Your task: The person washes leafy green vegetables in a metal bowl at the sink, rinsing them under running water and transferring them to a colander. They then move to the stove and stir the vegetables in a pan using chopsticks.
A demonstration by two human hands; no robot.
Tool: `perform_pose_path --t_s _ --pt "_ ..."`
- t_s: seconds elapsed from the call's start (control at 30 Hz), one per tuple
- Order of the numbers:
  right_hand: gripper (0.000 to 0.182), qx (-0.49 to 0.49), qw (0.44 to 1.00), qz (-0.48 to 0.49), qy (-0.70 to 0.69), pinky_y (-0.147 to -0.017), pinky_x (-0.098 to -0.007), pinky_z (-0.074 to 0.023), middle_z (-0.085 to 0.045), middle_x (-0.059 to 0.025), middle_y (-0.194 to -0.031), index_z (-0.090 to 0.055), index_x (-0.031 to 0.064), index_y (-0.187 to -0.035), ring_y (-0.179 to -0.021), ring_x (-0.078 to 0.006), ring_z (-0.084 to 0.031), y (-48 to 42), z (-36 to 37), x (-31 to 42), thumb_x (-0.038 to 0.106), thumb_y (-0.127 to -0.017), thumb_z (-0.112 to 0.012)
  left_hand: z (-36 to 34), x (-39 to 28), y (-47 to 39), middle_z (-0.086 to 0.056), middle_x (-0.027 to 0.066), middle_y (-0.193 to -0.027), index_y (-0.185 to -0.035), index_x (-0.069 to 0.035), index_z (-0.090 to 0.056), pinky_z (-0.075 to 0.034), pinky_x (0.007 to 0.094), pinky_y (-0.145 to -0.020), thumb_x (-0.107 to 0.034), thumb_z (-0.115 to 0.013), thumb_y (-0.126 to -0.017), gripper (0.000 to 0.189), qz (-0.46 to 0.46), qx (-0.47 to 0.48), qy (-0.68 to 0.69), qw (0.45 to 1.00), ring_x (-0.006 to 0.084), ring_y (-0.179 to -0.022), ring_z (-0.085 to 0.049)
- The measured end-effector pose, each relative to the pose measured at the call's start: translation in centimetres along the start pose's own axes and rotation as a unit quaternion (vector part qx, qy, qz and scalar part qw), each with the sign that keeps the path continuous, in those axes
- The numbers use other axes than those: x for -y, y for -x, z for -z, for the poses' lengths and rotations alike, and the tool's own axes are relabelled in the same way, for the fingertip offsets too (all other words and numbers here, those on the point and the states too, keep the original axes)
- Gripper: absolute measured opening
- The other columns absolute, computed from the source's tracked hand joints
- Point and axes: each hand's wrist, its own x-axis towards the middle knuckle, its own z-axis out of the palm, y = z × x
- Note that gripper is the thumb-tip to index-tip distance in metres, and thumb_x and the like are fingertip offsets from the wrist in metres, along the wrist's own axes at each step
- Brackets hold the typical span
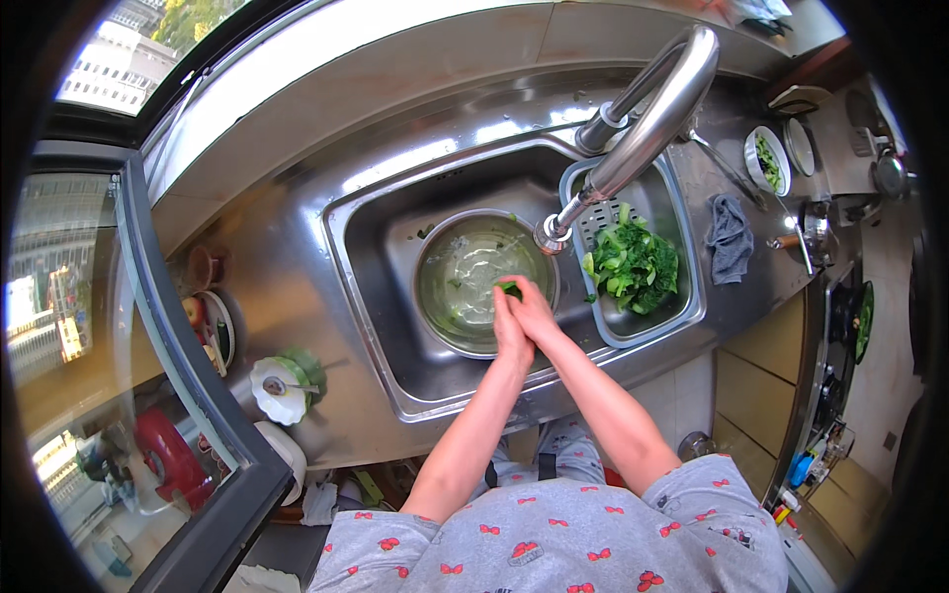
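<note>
Both my hands meet over the near right rim of a round metal basin (474, 252) of water, which stands in the steel sink (385, 348). My left hand (510, 319) and my right hand (532, 307) are cupped together around a small bunch of green leaves (510, 289). Bits of green float in the water. To the right, a grey-rimmed drain basket (604, 219) holds a heap of wet leafy greens (634, 259). The steel faucet (552, 233) hangs above the basin's right edge.
A grey cloth (730, 237) and a white bowl of chopped greens (769, 159) lie right of the sink. At the left are a scalloped white bowl (280, 389) with a spoon and a plate of produce (222, 326). An open window frame (185, 356) juts in over the counter's left end.
</note>
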Motion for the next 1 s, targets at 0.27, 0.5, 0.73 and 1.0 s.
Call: perform_pose_path --t_s 0.27,0.5,0.73,1.0 --pt "0.036 -0.267 0.947 0.171 0.045 -0.106 -0.0398 -0.0413 -0.057 -0.0154 -0.128 -0.058 0.0038 -0.127 -0.124 -0.0317 -0.053 9.9 15.5 11.5 0.006 -0.091 -0.059 -12.1 3.8 8.7 -0.038 0.0168 -0.151 -0.153 -0.002 -0.029 -0.025 0.0372 -0.117 -0.047 -0.034 -0.105 0.066 -0.187 0.247 -0.241 0.920 0.0265 -0.143 -0.032" --pt "0.054 -0.162 0.813 0.038 0.558 -0.109 -0.0573 -0.0316 -0.039 -0.0138 -0.153 -0.039 0.0167 -0.150 -0.137 -0.0316 -0.044 6.6 21.3 1.6 0.028 -0.098 -0.049 -14.5 6.8 1.5 -0.032 0.0277 -0.154 -0.152 -0.002 -0.031 -0.015 0.0571 -0.118 -0.049 -0.042 -0.100 0.071 -0.338 0.258 -0.692 0.584 0.0450 -0.146 -0.024" --pt "0.062 -0.147 0.824 -0.009 0.548 -0.095 -0.0497 -0.0458 -0.043 -0.0109 -0.149 -0.044 0.0190 -0.146 -0.124 -0.0323 -0.054 8.7 23.6 3.6 0.021 -0.088 -0.065 -14.7 4.5 1.6 -0.043 0.0208 -0.149 -0.149 -0.010 -0.039 -0.025 0.0561 -0.115 -0.038 -0.064 -0.090 0.070 -0.423 0.284 -0.740 0.440 0.0393 -0.138 -0.039" --pt "0.044 -0.260 0.876 0.121 0.388 -0.080 -0.0418 -0.0532 -0.060 -0.0108 -0.121 -0.058 0.0140 -0.130 -0.099 -0.0311 -0.065 10.2 21.5 11.4 0.009 -0.087 -0.067 -11.8 -0.6 4.2 -0.056 0.0173 -0.124 -0.130 -0.010 -0.058 -0.040 0.0455 -0.103 -0.005 -0.067 -0.077 0.054 -0.546 0.188 -0.594 0.560 0.0359 -0.123 -0.049"
